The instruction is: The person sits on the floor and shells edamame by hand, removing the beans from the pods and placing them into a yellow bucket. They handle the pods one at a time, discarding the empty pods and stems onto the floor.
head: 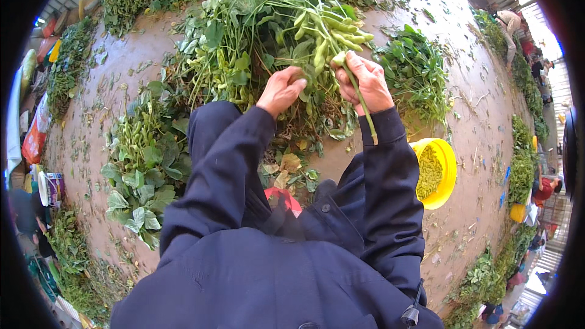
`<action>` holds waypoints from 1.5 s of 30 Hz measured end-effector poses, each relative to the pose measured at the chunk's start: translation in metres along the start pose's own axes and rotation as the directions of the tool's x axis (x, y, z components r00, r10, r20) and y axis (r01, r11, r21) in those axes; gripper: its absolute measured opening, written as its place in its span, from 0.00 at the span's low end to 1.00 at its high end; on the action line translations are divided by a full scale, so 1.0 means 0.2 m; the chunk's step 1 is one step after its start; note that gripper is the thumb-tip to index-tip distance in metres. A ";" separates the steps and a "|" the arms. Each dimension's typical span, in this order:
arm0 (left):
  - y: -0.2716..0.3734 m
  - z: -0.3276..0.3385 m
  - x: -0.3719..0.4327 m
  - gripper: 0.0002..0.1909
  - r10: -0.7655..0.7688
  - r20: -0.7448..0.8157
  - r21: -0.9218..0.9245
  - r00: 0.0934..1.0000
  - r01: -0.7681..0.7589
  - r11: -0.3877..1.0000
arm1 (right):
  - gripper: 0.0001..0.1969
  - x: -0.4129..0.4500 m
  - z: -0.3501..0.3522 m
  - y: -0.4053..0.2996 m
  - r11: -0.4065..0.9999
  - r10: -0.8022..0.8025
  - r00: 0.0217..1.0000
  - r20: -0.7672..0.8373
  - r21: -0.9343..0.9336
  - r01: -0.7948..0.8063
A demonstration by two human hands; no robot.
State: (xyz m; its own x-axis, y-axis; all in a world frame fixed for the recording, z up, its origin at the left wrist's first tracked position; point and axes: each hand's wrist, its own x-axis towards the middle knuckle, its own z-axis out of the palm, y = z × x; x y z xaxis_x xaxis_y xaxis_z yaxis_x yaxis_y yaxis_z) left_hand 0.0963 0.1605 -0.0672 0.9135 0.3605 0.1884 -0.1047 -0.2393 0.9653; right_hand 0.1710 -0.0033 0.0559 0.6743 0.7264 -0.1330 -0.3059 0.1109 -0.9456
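My right hand (363, 82) grips the stem of a green soybean plant (358, 93), its cut end pointing down towards my sleeve. Plump green pods (345, 32) hang in a cluster just above that hand. My left hand (283, 90) is beside the same plant, to the left of the pods; its fingers are blurred, so whether they hold a pod or leaf cannot be told. Beyond both hands lies a large heap of leafy soybean plants (219, 50). Right of my right forearm stands a yellow bucket (449, 173) with picked pods (429, 171) inside.
More soybean plants lie left of my knee (146, 160) and right of the heap (413, 73). Leaf scraps litter the floor (475, 146). A white and purple tub (51, 188) stands at far left. Several people are along the right edge, one bending (508, 27).
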 end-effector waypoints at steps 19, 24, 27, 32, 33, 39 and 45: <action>-0.48 -0.46 0.57 0.20 -0.233 0.333 0.667 0.914 -0.053 0.743 | 0.13 -0.43 -0.16 -0.92 0.956 -0.286 0.956 -0.069 0.048 0.290; -0.45 -0.43 0.48 0.22 -0.075 0.260 0.732 0.963 -0.146 0.666 | 0.13 -0.46 -0.11 -0.43 0.941 -0.337 0.806 -0.487 -0.149 0.304; -0.23 -0.39 0.37 0.22 0.091 0.228 0.756 0.969 -0.235 0.610 | 0.08 -0.45 -0.02 -0.12 0.959 -0.241 0.635 -0.734 -0.081 0.271; 0.17 -0.15 -0.07 0.09 0.077 0.199 0.202 0.977 -0.118 0.972 | 0.12 -0.42 0.03 0.28 0.958 -0.262 0.746 -0.612 -0.260 0.124; 0.27 -0.11 -0.17 0.07 -0.109 0.285 0.125 0.952 0.076 0.989 | 0.13 -0.42 0.04 0.36 0.966 -0.251 0.761 -0.599 -0.203 0.159; 0.21 0.00 -0.43 0.11 -0.006 0.123 0.474 0.992 -0.054 0.879 | 0.14 -0.46 0.02 0.64 0.985 -0.171 0.808 -0.564 -0.100 0.139; 0.37 0.11 -0.53 0.10 -0.395 0.394 -0.073 0.830 0.456 0.887 | 0.12 -0.44 0.04 0.70 0.979 -0.190 0.808 -0.557 -0.047 0.198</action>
State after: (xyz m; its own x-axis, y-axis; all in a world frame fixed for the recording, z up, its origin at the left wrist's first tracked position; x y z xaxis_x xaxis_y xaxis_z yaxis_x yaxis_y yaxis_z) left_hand 0.0010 0.0848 -0.0203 0.9544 0.0386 -0.2961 0.2956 0.0177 0.9551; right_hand 0.0634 -0.0453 -0.0616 0.9777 0.1879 -0.0936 -0.1348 0.2204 -0.9660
